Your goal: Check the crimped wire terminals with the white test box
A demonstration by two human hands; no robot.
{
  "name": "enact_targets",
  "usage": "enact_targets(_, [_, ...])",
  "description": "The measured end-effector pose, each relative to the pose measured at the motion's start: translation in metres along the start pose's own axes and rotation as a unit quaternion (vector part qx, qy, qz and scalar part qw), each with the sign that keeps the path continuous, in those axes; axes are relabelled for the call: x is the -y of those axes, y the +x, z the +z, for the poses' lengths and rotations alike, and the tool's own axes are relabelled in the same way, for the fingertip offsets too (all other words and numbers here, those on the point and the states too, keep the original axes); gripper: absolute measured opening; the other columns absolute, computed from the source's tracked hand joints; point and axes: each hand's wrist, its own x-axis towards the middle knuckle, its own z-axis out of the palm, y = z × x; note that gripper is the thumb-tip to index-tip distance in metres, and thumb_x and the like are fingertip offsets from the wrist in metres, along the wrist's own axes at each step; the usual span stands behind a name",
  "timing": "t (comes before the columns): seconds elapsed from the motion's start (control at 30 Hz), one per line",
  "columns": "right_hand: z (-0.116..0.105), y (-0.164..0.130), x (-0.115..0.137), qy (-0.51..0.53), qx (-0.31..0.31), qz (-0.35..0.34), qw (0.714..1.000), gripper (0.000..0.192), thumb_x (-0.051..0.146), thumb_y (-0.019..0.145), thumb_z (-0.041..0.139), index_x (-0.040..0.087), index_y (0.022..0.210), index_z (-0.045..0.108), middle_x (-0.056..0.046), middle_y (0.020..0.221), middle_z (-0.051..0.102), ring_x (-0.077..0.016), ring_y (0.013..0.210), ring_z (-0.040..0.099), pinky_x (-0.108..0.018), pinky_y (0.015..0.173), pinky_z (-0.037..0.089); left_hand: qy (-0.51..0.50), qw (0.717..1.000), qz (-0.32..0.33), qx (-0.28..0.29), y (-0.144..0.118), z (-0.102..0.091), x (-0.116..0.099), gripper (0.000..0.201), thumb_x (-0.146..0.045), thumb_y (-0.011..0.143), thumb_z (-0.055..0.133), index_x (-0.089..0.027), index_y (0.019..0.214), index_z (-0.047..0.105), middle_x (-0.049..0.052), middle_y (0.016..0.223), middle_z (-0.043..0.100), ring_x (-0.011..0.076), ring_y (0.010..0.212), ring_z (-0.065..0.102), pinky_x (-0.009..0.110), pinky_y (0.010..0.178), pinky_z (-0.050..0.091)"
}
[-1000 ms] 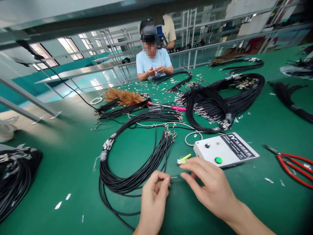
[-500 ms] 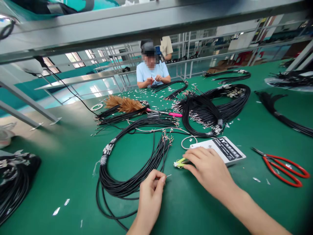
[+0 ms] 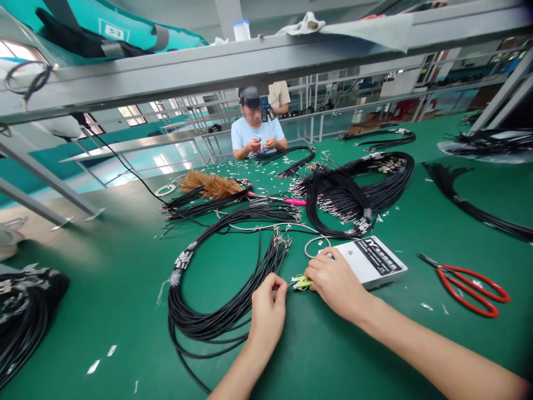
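My left hand point(image 3: 268, 308) pinches the end of a black cable, its tip pointing right at the yellow-green clip point(image 3: 300, 282). Whether the tip sits inside the clip's jaws, I cannot tell. Thumb and fingers of my right hand point(image 3: 339, 286) are closed on the clip, at the near left end of a white box point(image 3: 356, 256) with a black label. That hand partly covers the box. Left of my hands lies a looped bundle of black cables point(image 3: 183, 311), strapped with clear tape and with stripped copper ends.
Red-handled scissors point(image 3: 466, 286) lie right of the box. More black cable bundles point(image 3: 391, 178) lie behind it, near a brown duster point(image 3: 212, 184) with a pink handle. A co-worker point(image 3: 258, 130) sits across the green table point(image 3: 125, 311). A metal shelf beam point(image 3: 175, 69) crosses above.
My left hand has moved up and right with the cable end, bringing it to the clip. My right hand has shifted slightly left on the clip. The view has tilted up a little.
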Motion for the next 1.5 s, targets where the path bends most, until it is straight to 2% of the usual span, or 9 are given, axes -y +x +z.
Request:
enact_targets(0.53, [0.004,-0.001,0.003,0.0,-0.011,0.01,1.0,0.007,0.016,0.079,0.074,0.019,0.077,0.068,-0.002,0.081,0.071,-0.0221,0.088,0.063,-0.047,0.102,0.025,0.069,0.997,0.033,-0.003,0.008,0.011,0.002,0.017,-0.026,0.083,0.046,-0.022,0.067,0.049,-0.004,0.062,0.049,0.0148,0.056,0.047,0.024,0.054,0.033])
enact_targets(0.7, [-0.006,-0.007,0.001,0.015,-0.034,0.006,0.999,0.023,0.03,0.075,0.081,0.02,0.091,0.068,-0.003,0.099,0.073,-0.0249,0.101,0.062,-0.051,0.107,0.022,0.075,0.997,0.037,-0.002,0.007,0.01,0.001,0.018,-0.029,0.084,0.046,-0.022,0.067,0.05,-0.004,0.062,0.049,0.0149,0.056,0.048,0.023,0.054,0.035])
enact_targets(0.8, [-0.019,-0.029,-0.012,0.039,-0.091,0.029,0.995,0.026,0.033,0.086,0.07,0.024,0.11,0.062,-0.001,0.117,0.07,-0.0221,0.111,0.059,-0.05,0.11,0.019,0.074,0.997,0.038,-0.003,0.008,0.01,0.002,0.019,-0.029,0.083,0.047,-0.022,0.066,0.051,-0.004,0.061,0.049,0.015,0.055,0.049,0.023,0.053,0.036])
enact_targets(0.9, [-0.023,-0.065,-0.027,0.076,-0.216,0.077,0.97,0.017,0.019,0.095,0.054,0.025,0.11,0.058,-0.001,0.115,0.071,-0.0201,0.109,0.06,-0.046,0.104,0.028,0.069,0.997,0.038,-0.007,0.009,0.01,0.002,0.019,-0.03,0.082,0.048,-0.022,0.065,0.051,-0.004,0.059,0.05,0.0151,0.054,0.049,0.023,0.052,0.035])
enact_targets(0.97, [-0.018,-0.09,-0.033,0.074,-0.256,0.088,0.96,0.014,0.016,0.095,0.052,0.022,0.107,0.057,-0.006,0.117,0.071,-0.0218,0.111,0.058,-0.044,0.1,0.034,0.065,0.997,0.037,-0.008,0.009,0.009,0.003,0.018,-0.03,0.082,0.049,-0.022,0.066,0.052,-0.004,0.059,0.05,0.0151,0.053,0.048,0.023,0.051,0.034])
enact_targets(1.07, [-0.005,-0.111,-0.03,0.069,-0.237,0.065,0.967,0.019,0.01,0.094,0.049,0.02,0.109,0.056,-0.008,0.125,0.068,-0.0231,0.12,0.054,-0.044,0.101,0.033,0.064,0.997,0.036,-0.005,0.009,0.009,0.004,0.018,-0.031,0.082,0.049,-0.022,0.066,0.052,-0.004,0.059,0.05,0.0151,0.052,0.047,0.023,0.051,0.033])
enact_targets(1.17, [0.004,-0.11,-0.019,0.07,-0.221,0.061,0.971,0.022,0.006,0.093,0.047,0.021,0.105,0.057,-0.005,0.126,0.069,-0.0231,0.121,0.054,-0.044,0.102,0.031,0.075,0.997,0.037,0.0,0.009,0.008,0.003,0.018,-0.03,0.082,0.049,-0.022,0.066,0.052,-0.004,0.059,0.049,0.0152,0.053,0.046,0.024,0.051,0.032])
enact_targets(1.3, [0.009,-0.102,-0.012,0.071,-0.25,0.089,0.961,0.021,0.008,0.094,0.047,0.024,0.098,0.06,0.001,0.116,0.075,-0.0227,0.11,0.063,-0.045,0.101,0.031,0.093,0.995,0.041,-0.006,0.005,0.002,0.003,0.018,-0.027,0.082,0.05,-0.022,0.065,0.052,-0.003,0.061,0.049,0.0165,0.057,0.047,0.024,0.054,0.033])
enact_targets(1.5, [0.02,-0.106,-0.021,0.052,-0.255,0.071,0.963,0.024,0.008,0.092,0.048,0.024,0.107,0.058,-0.002,0.12,0.073,-0.0266,0.112,0.061,-0.05,0.102,0.031,0.076,0.996,0.036,-0.022,-0.007,-0.016,0.003,0.018,-0.027,0.083,0.051,-0.02,0.067,0.053,-0.005,0.059,0.046,0.0131,0.05,0.042,0.023,0.048,0.03])
